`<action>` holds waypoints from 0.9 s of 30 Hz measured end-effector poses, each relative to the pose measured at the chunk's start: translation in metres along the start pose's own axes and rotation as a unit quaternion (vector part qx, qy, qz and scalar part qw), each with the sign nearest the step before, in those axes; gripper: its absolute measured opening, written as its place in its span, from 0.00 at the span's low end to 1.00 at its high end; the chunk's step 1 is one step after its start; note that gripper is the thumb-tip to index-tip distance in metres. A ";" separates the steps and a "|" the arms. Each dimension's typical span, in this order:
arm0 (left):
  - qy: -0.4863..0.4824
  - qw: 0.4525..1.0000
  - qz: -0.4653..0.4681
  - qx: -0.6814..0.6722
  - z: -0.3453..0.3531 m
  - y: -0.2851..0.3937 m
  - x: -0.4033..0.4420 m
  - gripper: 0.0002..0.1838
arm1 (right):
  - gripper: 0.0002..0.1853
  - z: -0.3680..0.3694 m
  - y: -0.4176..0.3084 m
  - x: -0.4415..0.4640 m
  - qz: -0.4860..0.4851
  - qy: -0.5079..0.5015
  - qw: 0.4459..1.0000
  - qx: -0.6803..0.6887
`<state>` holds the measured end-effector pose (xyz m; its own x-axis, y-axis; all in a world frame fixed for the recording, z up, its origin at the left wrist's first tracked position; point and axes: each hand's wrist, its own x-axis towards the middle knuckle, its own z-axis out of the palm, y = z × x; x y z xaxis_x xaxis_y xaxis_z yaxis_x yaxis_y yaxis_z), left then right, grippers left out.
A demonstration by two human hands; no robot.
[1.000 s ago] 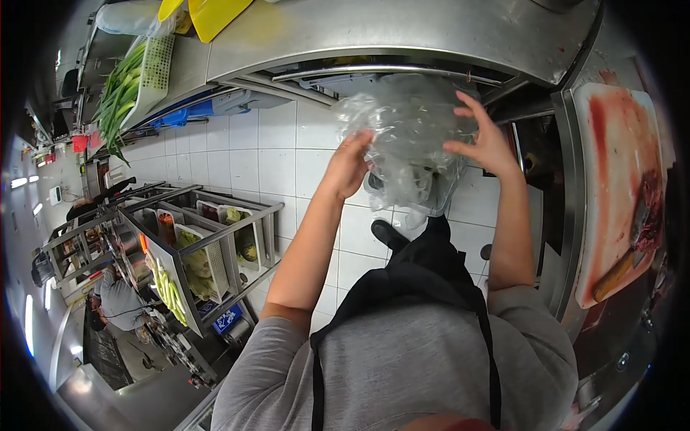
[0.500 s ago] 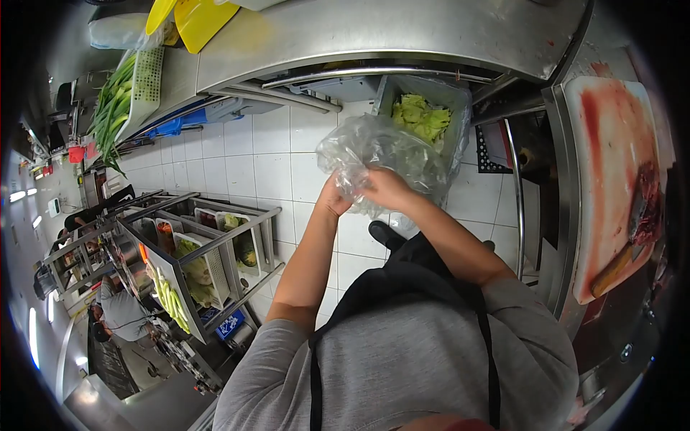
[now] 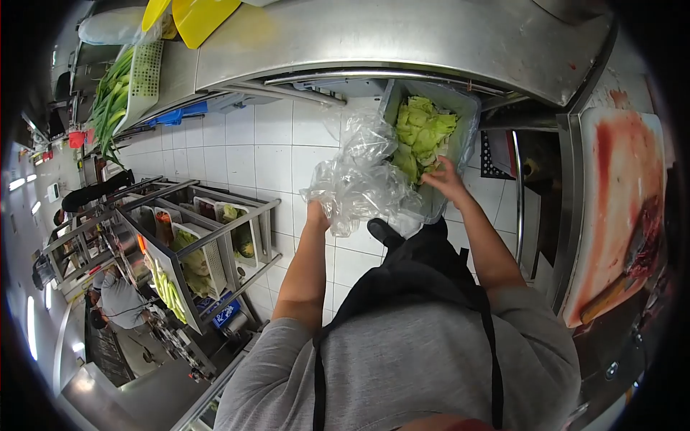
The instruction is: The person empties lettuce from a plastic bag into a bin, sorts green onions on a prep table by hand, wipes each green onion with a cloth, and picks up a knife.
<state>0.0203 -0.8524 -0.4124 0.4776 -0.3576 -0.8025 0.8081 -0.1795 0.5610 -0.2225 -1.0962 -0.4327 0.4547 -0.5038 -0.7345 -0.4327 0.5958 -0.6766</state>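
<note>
Clear plastic (image 3: 359,176) hangs bunched beside a grey bin (image 3: 467,118) lined with a plastic bag. My left hand (image 3: 318,214) grips the lower left of this plastic, its fingers partly hidden by the folds. Green lettuce leaves (image 3: 424,129) lie inside the bin. Over the near part of the bin, close to the leaves, my right hand (image 3: 447,181) has its fingers apart and holds nothing.
A steel counter (image 3: 402,36) runs above the bin. At the right, a stained cutting board (image 3: 611,208) bears meat and a knife. Racks with vegetable baskets (image 3: 205,258) stand left; a person (image 3: 122,298) is beyond them.
The plastic was spread over the bin, then gathered by both hands; now it is at the left and the lettuce shows. My right hand has let go and moved right over the bin.
</note>
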 end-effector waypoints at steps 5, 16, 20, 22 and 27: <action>-0.105 0.986 -0.090 0.097 0.012 -0.021 0.005 0.19 | 0.44 0.059 0.045 0.029 -0.094 -0.198 0.975 -0.030; -0.089 0.987 -0.113 0.066 -0.027 0.027 -0.053 0.21 | 0.33 0.188 -0.006 0.008 -0.103 -0.429 0.883 -0.156; -0.079 0.996 -0.026 -0.016 -0.049 0.040 -0.052 0.21 | 0.41 0.217 -0.022 -0.006 -0.240 -0.255 0.910 -0.222; -0.027 0.985 0.016 -0.168 -0.076 0.040 -0.039 0.21 | 0.46 0.213 -0.038 -0.003 -0.208 -0.206 0.936 -0.195; -0.106 0.993 -0.006 -0.053 -0.072 0.061 -0.048 0.20 | 0.44 0.254 -0.064 -0.046 -0.338 -0.308 0.819 -0.346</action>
<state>0.0717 -0.7803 -0.3543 0.3937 -0.5434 -0.7414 0.8504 -0.0910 0.5182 -0.0183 -0.9522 -0.3418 0.9870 -0.0329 -0.1573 -0.1599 -0.2944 -0.9422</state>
